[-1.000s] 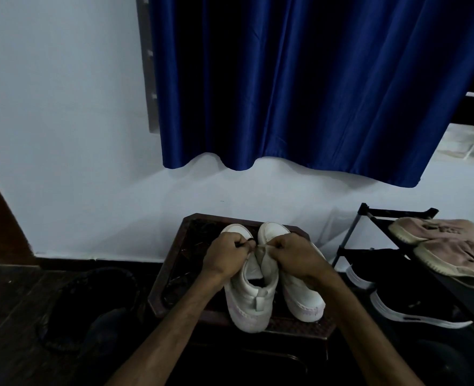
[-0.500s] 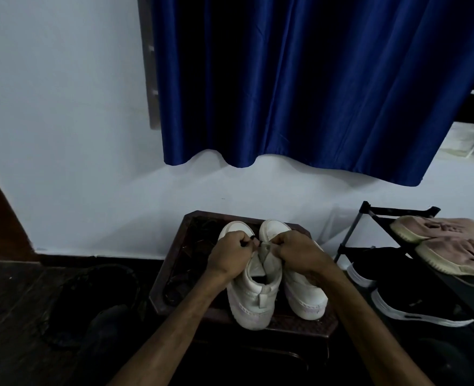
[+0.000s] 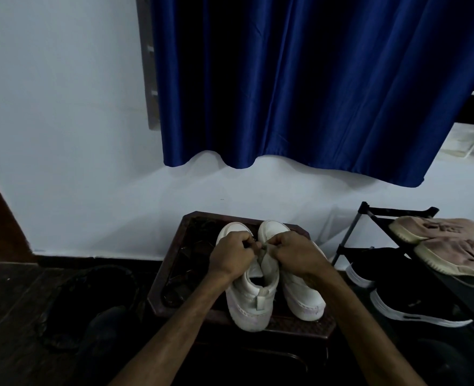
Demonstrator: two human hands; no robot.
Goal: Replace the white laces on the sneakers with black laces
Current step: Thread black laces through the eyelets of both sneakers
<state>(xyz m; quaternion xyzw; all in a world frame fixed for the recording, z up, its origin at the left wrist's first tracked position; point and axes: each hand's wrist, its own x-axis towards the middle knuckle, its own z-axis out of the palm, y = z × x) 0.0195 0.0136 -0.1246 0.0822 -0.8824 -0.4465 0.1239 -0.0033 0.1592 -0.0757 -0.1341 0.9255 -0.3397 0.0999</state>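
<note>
Both forearms reach in from 6 o'clock over a dark stool (image 3: 174,277) where two white sneakers (image 3: 301,298) stand side by side, toes toward 12. The left hand (image 3: 231,257) and right hand (image 3: 297,256) sit knuckles-up, fingers curled, thumbs nearly meeting. They pinch the left sneaker (image 3: 253,302) at its lacing edge, 12 o'clock of its opening; too dim to make out a lace.

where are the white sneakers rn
In the head view, low centre: the white sneakers stand side by side on the dark stool, toes toward the wall, just left of the shoe rack.
</note>
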